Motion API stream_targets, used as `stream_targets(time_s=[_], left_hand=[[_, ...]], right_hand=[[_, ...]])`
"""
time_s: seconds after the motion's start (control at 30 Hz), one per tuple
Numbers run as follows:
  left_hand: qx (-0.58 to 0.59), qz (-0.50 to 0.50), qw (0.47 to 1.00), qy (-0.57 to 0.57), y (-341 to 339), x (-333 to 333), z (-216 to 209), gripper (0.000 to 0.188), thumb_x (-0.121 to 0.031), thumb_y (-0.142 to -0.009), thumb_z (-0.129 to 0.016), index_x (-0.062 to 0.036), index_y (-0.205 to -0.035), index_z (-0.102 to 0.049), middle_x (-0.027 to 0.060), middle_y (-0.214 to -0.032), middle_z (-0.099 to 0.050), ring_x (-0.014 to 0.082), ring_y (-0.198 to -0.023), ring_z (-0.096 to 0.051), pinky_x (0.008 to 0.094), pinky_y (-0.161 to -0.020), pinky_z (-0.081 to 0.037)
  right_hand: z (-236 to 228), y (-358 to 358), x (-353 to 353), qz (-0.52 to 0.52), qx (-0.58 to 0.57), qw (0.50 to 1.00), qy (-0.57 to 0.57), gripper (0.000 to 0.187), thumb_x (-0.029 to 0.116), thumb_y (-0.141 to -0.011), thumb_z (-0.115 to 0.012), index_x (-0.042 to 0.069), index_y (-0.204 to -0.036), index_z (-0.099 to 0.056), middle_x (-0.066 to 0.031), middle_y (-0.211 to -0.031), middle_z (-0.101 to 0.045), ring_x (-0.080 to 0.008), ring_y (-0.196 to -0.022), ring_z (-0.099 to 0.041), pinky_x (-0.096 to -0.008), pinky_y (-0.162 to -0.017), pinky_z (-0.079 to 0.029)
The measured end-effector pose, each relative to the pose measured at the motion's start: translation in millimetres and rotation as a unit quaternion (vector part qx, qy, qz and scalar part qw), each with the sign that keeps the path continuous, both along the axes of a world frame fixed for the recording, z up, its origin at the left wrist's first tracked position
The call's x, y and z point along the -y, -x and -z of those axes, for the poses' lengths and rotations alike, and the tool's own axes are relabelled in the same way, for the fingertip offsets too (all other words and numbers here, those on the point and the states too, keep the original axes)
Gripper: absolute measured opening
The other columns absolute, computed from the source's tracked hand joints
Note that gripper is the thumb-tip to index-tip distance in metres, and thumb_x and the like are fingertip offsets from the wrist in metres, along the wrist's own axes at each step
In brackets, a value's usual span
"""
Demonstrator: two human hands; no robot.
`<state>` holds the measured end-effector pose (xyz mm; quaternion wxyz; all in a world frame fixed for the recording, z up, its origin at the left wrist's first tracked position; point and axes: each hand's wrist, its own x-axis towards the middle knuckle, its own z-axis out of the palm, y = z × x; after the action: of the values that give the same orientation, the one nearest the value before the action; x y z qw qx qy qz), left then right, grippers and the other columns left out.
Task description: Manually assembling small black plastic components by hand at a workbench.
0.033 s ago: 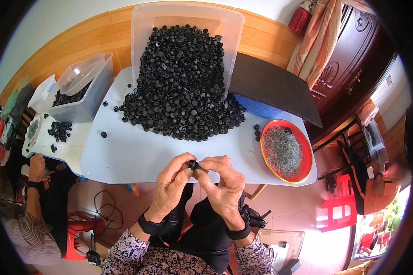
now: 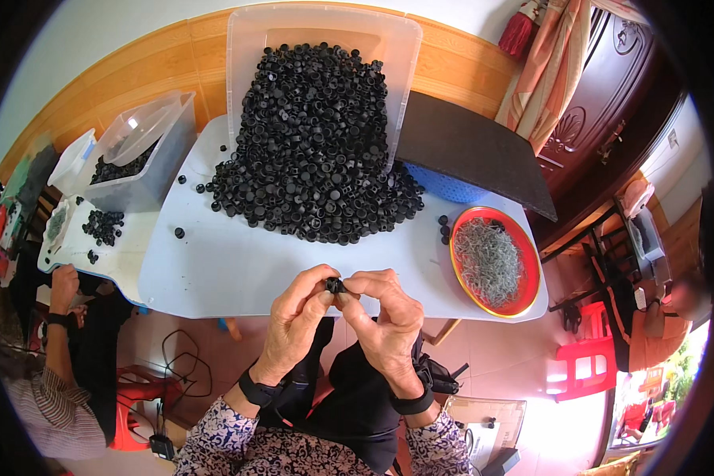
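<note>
Where the patterned sleeves (image 2: 226, 432) end, there's a dark band (image 2: 262, 390) on each wrist, and both hands are busy with one tiny thing. The left hand (image 2: 297, 321) and right hand (image 2: 385, 317) are pinching the same small black part (image 2: 335, 285) between thumbs and forefingers, fingertips almost meeting around it. It shows against the near side of the pale table (image 2: 214, 278), but I can't tell if it's touching the top.

Off to the right sits a red bowl (image 2: 534, 278) full of thin, silvery pieces (image 2: 488, 262), with a few loose black caps (image 2: 444, 230) just beside it. Further back, a big heap of black caps (image 2: 325, 159) spills out of a clear bin (image 2: 404, 47) tipped toward the person. Right of that, a dark board (image 2: 476, 143) slants over a blue basket (image 2: 444, 184). Behind it all runs a wood-look wall panel (image 2: 159, 75).
</note>
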<state>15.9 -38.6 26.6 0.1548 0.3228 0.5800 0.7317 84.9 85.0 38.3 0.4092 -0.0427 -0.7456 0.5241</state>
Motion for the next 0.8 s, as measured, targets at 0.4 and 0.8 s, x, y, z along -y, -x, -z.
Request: stream_targets(time_s=[0.4,0.8], left_hand=[[-0.018,-0.006,1.000,-0.016,-0.2,-3.1,1.8,0.027,-0.010,-0.098,-0.049,0.0036,-0.122,-0.051,0.0072,-0.093,-0.062,0.0119,-0.086,-0.061,0.0266,-0.080,-0.050],[-0.053,-0.010,0.999,0.004,2.5,-5.4,5.4,0.028,-0.012,-0.098,-0.048,0.0031,-0.121,-0.053,0.0076,-0.091,-0.064,0.0119,-0.083,-0.062,0.0253,-0.076,-0.049]], right_hand=[[1.8,-0.9,-3.7,-0.017,0.006,1.000,-0.011,0.024,-0.006,-0.071,-0.073,0.004,-0.093,-0.071,-0.0064,-0.088,-0.069,-0.0193,-0.082,-0.062,-0.0300,-0.072,-0.051],[5.5,-2.8,-11.8,-0.024,-0.008,0.998,-0.063,0.026,-0.007,-0.071,-0.073,0.004,-0.094,-0.071,-0.0059,-0.089,-0.069,-0.0210,-0.083,-0.061,-0.0311,-0.074,-0.050]])
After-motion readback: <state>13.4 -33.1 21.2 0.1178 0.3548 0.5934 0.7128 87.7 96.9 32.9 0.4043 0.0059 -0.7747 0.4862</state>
